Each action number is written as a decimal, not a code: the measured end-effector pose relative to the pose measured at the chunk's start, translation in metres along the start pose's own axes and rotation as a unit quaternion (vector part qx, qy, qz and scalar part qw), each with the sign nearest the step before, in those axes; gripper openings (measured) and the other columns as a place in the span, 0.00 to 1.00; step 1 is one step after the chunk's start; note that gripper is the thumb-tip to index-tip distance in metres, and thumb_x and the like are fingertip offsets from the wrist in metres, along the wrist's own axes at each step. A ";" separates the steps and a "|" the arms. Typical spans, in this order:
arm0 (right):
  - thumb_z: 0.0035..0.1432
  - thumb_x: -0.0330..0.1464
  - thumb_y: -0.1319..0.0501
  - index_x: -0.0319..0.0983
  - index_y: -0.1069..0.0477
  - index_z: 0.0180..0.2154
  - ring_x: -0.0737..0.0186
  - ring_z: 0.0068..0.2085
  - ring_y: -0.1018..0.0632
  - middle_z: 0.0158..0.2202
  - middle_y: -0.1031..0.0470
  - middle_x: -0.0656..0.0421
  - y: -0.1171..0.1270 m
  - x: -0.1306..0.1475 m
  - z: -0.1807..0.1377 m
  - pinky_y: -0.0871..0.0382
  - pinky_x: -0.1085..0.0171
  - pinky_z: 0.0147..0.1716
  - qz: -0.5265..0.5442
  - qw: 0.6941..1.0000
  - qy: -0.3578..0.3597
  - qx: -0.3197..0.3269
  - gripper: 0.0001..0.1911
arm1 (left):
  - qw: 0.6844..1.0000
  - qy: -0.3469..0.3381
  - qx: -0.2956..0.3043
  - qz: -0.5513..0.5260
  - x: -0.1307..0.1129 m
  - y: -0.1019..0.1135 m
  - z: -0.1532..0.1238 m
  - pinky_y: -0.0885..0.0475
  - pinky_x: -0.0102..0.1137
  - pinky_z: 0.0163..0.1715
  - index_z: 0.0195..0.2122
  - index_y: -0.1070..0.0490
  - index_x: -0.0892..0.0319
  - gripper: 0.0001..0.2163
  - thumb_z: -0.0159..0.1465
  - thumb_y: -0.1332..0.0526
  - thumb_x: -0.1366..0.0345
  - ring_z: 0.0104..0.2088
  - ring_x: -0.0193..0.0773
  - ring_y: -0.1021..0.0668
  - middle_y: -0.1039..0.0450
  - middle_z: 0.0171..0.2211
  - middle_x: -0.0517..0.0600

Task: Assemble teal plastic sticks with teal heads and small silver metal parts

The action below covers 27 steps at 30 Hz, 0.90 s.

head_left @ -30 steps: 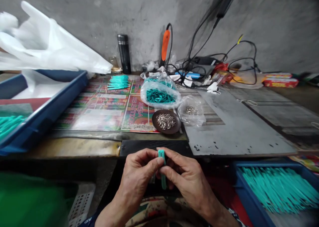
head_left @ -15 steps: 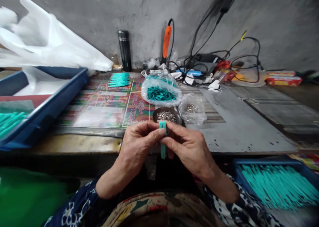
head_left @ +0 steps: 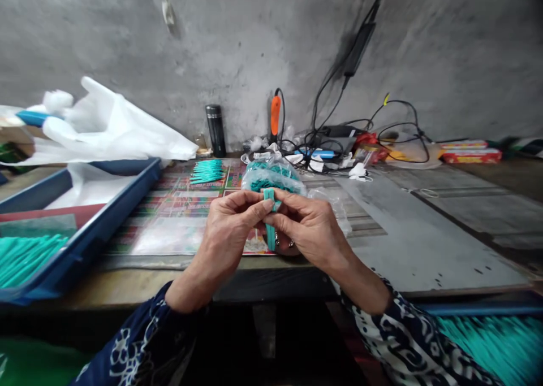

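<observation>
Near the wooden bench's front edge (head_left: 178,270), your left hand (head_left: 229,228) and right hand (head_left: 307,225) grip a slim teal plastic strip (head_left: 270,219) upright between fingertips, close before a clear plastic bag of teal pieces (head_left: 271,177); keep that pinch even.

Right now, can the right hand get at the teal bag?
Probably yes: the right hand sits just below the bag, nothing between, but it's busy holding the teal strip.
</observation>
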State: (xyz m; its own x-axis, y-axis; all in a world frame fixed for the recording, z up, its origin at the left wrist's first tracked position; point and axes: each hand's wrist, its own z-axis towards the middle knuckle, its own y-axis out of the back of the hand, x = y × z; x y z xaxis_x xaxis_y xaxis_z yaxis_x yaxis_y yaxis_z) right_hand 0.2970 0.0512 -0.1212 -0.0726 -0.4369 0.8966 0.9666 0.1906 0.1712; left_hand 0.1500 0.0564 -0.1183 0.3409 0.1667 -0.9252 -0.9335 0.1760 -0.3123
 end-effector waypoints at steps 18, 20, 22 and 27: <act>0.61 0.29 0.37 0.42 0.27 0.57 0.69 0.21 0.27 0.40 0.20 0.57 -0.027 -0.069 -0.065 0.26 0.69 0.23 -0.058 0.994 0.059 -0.069 0.21 | 0.999 0.017 -0.002 0.029 0.061 0.023 -0.042 0.27 0.24 0.22 0.29 0.20 0.62 0.07 0.52 0.27 0.64 0.21 0.30 0.24 0.23 0.23 0.46; 0.61 0.28 0.37 0.44 0.28 0.58 0.67 0.25 0.24 0.48 0.21 0.56 -0.030 -0.077 -0.072 0.23 0.67 0.26 -0.069 0.993 0.067 -0.072 0.23 | 1.000 0.018 -0.003 0.026 0.065 0.024 -0.048 0.25 0.24 0.22 0.29 0.20 0.61 0.07 0.52 0.27 0.65 0.20 0.30 0.24 0.22 0.23 0.46; 0.62 0.28 0.37 0.45 0.29 0.58 0.63 0.31 0.21 0.51 0.23 0.56 -0.031 -0.081 -0.076 0.21 0.65 0.31 -0.078 0.991 0.070 -0.077 0.23 | 1.000 0.016 -0.003 0.024 0.067 0.024 -0.051 0.25 0.24 0.22 0.29 0.20 0.61 0.06 0.53 0.27 0.66 0.20 0.31 0.23 0.22 0.23 0.46; 0.64 0.29 0.37 0.48 0.31 0.60 0.61 0.35 0.19 0.53 0.23 0.58 -0.030 -0.082 -0.079 0.20 0.64 0.35 -0.087 0.990 0.081 -0.076 0.24 | 1.000 0.004 -0.001 0.022 0.066 0.022 -0.053 0.25 0.21 0.23 0.30 0.19 0.61 0.04 0.53 0.27 0.69 0.21 0.29 0.23 0.21 0.24 0.46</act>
State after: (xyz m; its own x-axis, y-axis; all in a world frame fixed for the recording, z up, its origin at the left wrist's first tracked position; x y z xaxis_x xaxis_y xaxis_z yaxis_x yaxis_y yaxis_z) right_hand 0.2935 0.0120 -0.2319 -0.2134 -0.5894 0.7792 0.9694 -0.0286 0.2438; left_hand 0.1456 0.0195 -0.1978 0.2985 0.1662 -0.9398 -0.9479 0.1660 -0.2717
